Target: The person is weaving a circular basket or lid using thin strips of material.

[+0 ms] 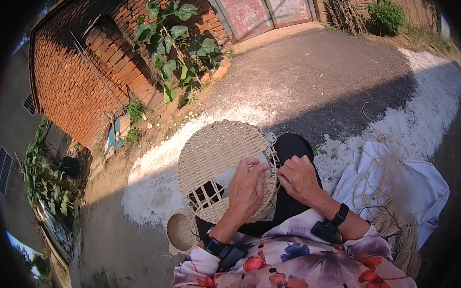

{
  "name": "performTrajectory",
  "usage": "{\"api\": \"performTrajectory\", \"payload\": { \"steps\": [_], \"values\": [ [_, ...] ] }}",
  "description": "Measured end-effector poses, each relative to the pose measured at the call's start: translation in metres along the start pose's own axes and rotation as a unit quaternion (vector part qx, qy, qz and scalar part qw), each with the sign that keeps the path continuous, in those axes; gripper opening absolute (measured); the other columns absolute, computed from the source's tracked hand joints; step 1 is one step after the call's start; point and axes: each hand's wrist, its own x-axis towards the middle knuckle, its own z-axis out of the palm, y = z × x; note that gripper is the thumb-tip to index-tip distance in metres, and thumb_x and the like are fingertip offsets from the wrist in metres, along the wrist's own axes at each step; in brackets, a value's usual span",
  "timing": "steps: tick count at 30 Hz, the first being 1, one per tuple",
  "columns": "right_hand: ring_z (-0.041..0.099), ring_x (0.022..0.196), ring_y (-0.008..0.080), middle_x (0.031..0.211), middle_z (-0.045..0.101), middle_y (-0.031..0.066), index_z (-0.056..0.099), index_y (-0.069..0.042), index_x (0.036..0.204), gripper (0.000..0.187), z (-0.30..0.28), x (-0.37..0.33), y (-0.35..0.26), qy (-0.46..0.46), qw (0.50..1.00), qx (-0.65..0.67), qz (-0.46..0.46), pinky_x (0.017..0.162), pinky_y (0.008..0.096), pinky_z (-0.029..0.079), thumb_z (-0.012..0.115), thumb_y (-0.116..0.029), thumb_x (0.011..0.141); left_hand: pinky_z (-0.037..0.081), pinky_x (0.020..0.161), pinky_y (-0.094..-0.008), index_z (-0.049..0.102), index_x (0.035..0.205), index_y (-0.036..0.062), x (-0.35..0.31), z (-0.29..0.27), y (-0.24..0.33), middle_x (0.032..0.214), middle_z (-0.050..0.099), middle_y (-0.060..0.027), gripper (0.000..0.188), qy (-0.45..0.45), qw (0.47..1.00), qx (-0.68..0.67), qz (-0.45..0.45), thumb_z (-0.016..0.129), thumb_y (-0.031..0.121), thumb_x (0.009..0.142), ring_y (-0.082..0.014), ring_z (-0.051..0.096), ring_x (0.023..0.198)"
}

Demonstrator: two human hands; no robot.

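The left hand point(247, 187) and right hand point(302, 179) curl at a round, beige, woven-cord panel point(218, 150) — whether pinching cord, I can't tell.

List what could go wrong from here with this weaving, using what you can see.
The disc has an open, unfilled patch beside the left hand, so it could bend there if pressed.

The cord lies in loose strands partly over the cloth and might snag.

The basket sits near the left forearm, which may knock it.
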Motion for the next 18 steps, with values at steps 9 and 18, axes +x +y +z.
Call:
{"api": "performTrajectory", "payload": {
  "steps": [9,18],
  "values": [
    [0.052,0.076,0.0248,0.075,0.053,0.0054,0.066,-0.008,0.077,0.008,0.004,0.007,-0.005,0.009,1.000,0.003,-0.019,0.071,0.0403,0.037,0.074,-0.010,0.077,0.049,0.058,-0.0458,0.066,0.110,0.0146,-0.027,-0.035,-0.047,0.067,0.065,-0.0113,0.027,0.048,0.976,0.147,-0.154,0.069,0.010,0.083,-0.0322,0.067,0.062],
    [0.058,0.068,0.0308,0.069,0.058,0.0088,0.058,-0.007,0.068,0.012,-0.016,-0.009,0.018,0.000,0.981,0.027,0.191,0.063,0.0450,0.045,0.069,-0.006,0.074,0.048,0.056,-0.0447,0.069,0.102,0.0145,-0.040,-0.019,-0.056,0.064,0.064,-0.0099,0.024,0.126,0.973,0.101,-0.167,0.066,0.004,0.080,-0.0307,0.065,0.059]
  ]
}}
